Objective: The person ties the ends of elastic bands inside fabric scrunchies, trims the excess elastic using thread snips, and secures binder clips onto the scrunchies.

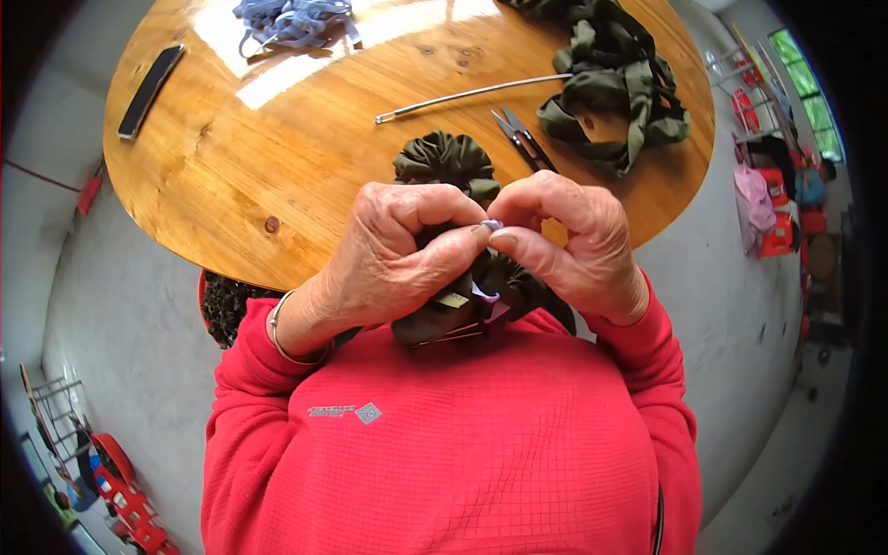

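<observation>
My left hand (398, 245) and my right hand (569, 236) meet at the table's front edge, thumbs and fingers pinched together. Between the fingertips shows a small piece of light purple elastic band (493, 225); most of it is hidden by the fingers. Dark green gathered fabric, like a scrunchie (444, 159), lies behind and below both hands. More of this fabric hangs in front of my chest, with another bit of the purple band and a small yellowish tag (452, 301) on it. Beyond my right hand lie black-handled thread snips (524, 141), blades apart.
On the round wooden table (305, 176) lie a long metal rod (472, 96), a heap of dark green fabric strips (615, 97), a pile of blue bands (296, 23) and a black narrow object (151, 92). A container of dark material (231, 305) stands below the table's left edge.
</observation>
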`<state>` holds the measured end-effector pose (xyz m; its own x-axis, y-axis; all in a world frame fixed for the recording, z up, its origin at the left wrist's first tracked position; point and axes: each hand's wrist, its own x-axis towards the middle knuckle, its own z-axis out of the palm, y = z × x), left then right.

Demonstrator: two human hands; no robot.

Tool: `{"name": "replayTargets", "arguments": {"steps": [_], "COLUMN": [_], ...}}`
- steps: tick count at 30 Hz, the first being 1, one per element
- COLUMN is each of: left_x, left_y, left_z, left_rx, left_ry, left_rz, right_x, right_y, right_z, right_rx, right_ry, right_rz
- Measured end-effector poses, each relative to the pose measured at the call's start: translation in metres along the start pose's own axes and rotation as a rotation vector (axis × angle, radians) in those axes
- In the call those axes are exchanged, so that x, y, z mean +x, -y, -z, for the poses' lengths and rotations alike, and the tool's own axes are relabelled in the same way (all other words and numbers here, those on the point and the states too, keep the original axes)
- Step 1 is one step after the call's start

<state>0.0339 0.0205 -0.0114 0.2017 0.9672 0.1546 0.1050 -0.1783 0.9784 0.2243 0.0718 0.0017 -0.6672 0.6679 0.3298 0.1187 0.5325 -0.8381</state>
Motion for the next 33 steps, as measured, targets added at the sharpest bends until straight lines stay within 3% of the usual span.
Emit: {"name": "replayTargets", "arguments": {"steps": [8,11,12,16,20,23,24,25,27,28,30,33], "left_x": [0.003,0.007,0.009,0.014,0.014,0.012,0.009,0.012,0.016,0.016,0.015,0.014], "left_y": [-0.017,-0.017,-0.021,-0.03,-0.045,-0.044,-0.055,-0.063,-0.058,-0.057,-0.055,-0.063], "left_z": [-0.008,-0.002,0.003,0.019,0.016,0.012,0.01,0.016,0.021,0.018,0.012,0.006], "left_rx": [0.117,-0.098,-0.142,-0.156,0.121,-0.043,-0.174,-0.072,0.118,0.156,0.232,0.262], "left_ry": [0.131,0.277,0.365,0.476,0.567,0.526,0.437,0.442,0.478,0.488,0.513,0.545], "left_rz": [-0.033,0.078,0.203,0.404,0.321,0.115,0.256,0.261,-0.079,-0.11,-0.163,0.098], "right_x": [-0.016,-0.027,-0.03,-0.038,-0.04,-0.042,-0.044,-0.044,-0.042,-0.042,-0.043,-0.041], "right_y": [0.01,0.011,0.01,0.018,0.029,0.041,0.045,0.045,0.036,0.032,0.033,0.034], "right_z": [0.003,-0.002,-0.005,-0.008,-0.007,0.0,0.004,0.008,0.016,0.016,0.01,0.005], "right_rx": [-0.15,-0.121,-0.105,-0.056,-0.054,0.134,0.327,0.498,0.734,0.832,0.723,0.603], "right_ry": [-0.051,-0.101,-0.112,-0.114,-0.16,-0.201,-0.194,-0.175,-0.174,-0.15,-0.141,-0.121], "right_rz": [0.069,0.026,0.015,-0.048,-0.008,-0.124,-0.278,-0.315,-0.273,-0.251,-0.301,-0.295]}}
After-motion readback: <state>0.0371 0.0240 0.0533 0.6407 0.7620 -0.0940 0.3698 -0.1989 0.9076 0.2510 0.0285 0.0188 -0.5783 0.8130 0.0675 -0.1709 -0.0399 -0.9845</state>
